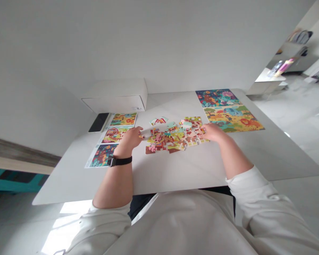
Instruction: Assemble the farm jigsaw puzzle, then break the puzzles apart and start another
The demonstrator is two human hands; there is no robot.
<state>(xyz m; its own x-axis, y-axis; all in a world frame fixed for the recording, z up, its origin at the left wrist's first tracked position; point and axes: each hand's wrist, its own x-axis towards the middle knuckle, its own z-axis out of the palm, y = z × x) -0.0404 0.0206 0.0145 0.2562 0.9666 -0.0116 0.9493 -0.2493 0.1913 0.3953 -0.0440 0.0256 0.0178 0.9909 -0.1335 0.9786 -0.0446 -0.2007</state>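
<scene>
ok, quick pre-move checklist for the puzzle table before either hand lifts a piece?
1. Left hand at the left edge of the loose pieces: ok; grip cannot tell.
2. Right hand resting on the pile's right side: ok; grip cannot tell.
3. Pieces all on the table, none at its edge: ok.
4. Reference sheet visible left of the pile: ok.
5. Finished puzzles lie apart from the pile: ok.
6. White box and phone away from the hands: ok.
</scene>
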